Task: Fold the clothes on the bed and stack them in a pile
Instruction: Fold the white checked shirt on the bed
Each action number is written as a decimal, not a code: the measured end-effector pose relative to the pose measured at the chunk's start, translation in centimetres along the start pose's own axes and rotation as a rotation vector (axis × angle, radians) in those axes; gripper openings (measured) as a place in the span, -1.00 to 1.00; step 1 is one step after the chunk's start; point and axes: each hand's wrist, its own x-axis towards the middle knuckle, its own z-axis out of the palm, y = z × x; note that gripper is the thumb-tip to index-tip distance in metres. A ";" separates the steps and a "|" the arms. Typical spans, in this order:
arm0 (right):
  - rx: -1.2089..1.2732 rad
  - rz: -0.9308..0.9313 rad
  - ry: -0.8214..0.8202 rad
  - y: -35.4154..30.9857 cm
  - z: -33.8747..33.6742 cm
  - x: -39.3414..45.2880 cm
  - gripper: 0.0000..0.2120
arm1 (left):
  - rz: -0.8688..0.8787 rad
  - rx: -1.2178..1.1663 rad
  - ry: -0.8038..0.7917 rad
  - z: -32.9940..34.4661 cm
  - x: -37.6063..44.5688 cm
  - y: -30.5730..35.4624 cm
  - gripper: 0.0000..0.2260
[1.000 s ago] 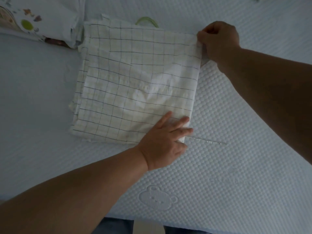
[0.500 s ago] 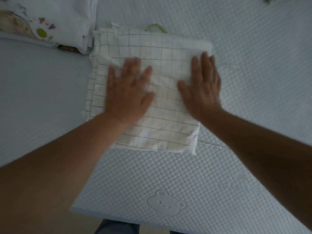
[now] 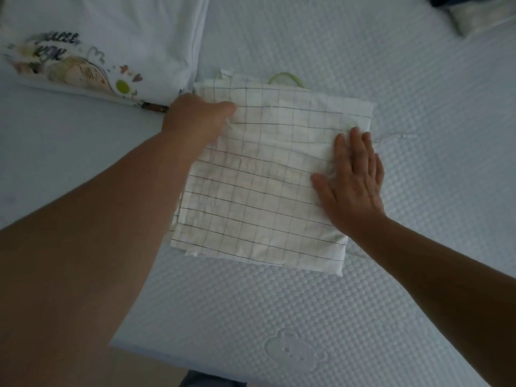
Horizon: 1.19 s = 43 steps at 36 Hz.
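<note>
On the bed (image 3: 391, 289), my right hand (image 3: 353, 188) lies flat and open on the checked cloth's (image 3: 259, 196) right side, likely pinning the fold, while my left hand (image 3: 195, 118) grips its far-left corner, beside the printed garment (image 3: 111, 51) beyond.

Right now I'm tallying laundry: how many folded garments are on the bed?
2. The checked garment lies mid-bed under both hands; the white printed shirt lies at the far left, beside it. A green item peeking from beneath the checked one may be another.
</note>
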 end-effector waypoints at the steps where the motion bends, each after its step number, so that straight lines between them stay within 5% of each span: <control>1: 0.005 0.006 0.002 -0.1 0.0 0.0 -0.28 | -0.042 -0.025 -0.042 -0.4 0.4 0.4 -0.72; 7: 0.011 0.007 0.018 -0.2 0.3 0.1 -0.27 | -0.138 -0.052 -0.147 -1.2 0.7 1.0 -0.60; 12: 0.017 0.015 0.027 -0.2 0.6 0.1 -0.28 | -0.242 -0.394 -0.023 -0.8 -0.1 0.2 -0.47; 19: 0.035 0.019 0.027 -0.2 0.7 0.3 -0.28 | -0.389 -0.353 -0.213 -1.9 -0.6 0.4 -0.83; 28: -0.060 -0.063 0.000 -0.6 1.1 -0.1 -0.23 | 0.257 0.251 0.260 -2.2 2.0 1.2 -0.84; 33: -0.110 -0.056 -0.040 -0.6 1.7 0.0 -0.23 | 0.437 0.130 0.501 -0.8 0.2 0.5 -0.69; 35: -0.102 -0.061 -0.025 -0.9 1.4 -0.2 -0.23 | 0.664 0.117 0.404 0.3 -2.2 -0.2 -0.69; 38: -0.108 -0.112 0.006 -1.5 1.1 -0.3 -0.26 | 0.928 0.316 0.033 3.2 -5.2 -1.9 -0.53; 40: -0.124 -0.147 -0.012 -1.7 1.4 -0.3 -0.28 | 0.945 0.569 -0.085 4.7 -5.1 -3.6 -0.43; 43: -0.164 -0.133 -0.075 -1.0 2.0 -0.2 -0.29 | 0.785 0.703 -0.034 4.8 -2.3 -5.7 -0.30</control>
